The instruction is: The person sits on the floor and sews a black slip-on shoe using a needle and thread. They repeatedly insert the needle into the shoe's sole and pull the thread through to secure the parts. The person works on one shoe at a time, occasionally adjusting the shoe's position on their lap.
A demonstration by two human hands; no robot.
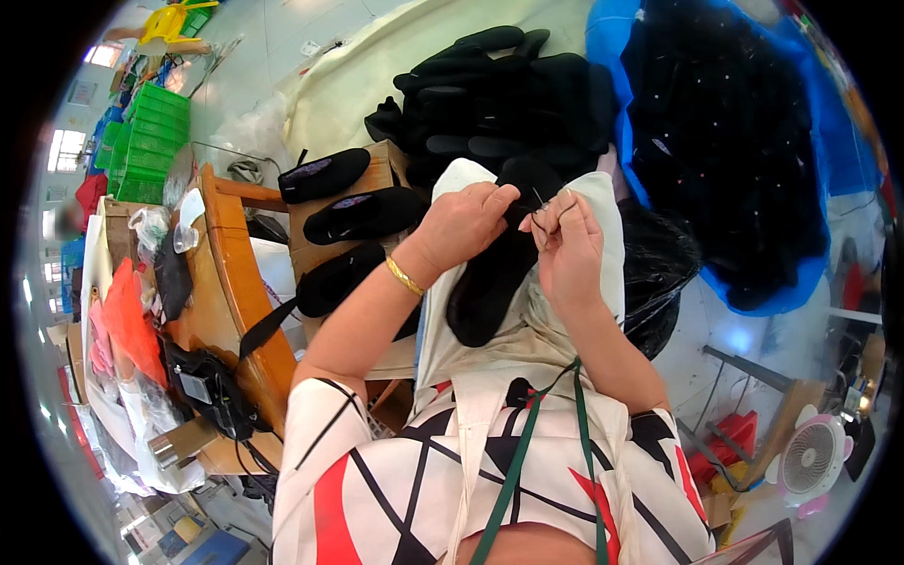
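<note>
A black slip-on shoe (494, 273) lies over my lap on pale cloth, its toe end toward me. My left hand (468, 221) is closed on the shoe's far part, thumb and fingers pinching its edge. Close beside it, my right hand (570, 235) is closed around what look like small metal scissors (540, 205), their tip at the shoe's upper edge. My fingers partly hide the scissors, so I cannot see whether the blades touch the shoe. Several finished-looking black shoes (365, 215) rest on a cardboard box to my left.
A heap of black shoes (508, 104) lies ahead on a cream sheet (330, 104). At the right stands a blue-lined container (610, 38) full of black pieces, with a black plastic bag (654, 273) near it. Left are a wooden table (226, 273) and green crates (151, 137); a fan (812, 457) stands low right.
</note>
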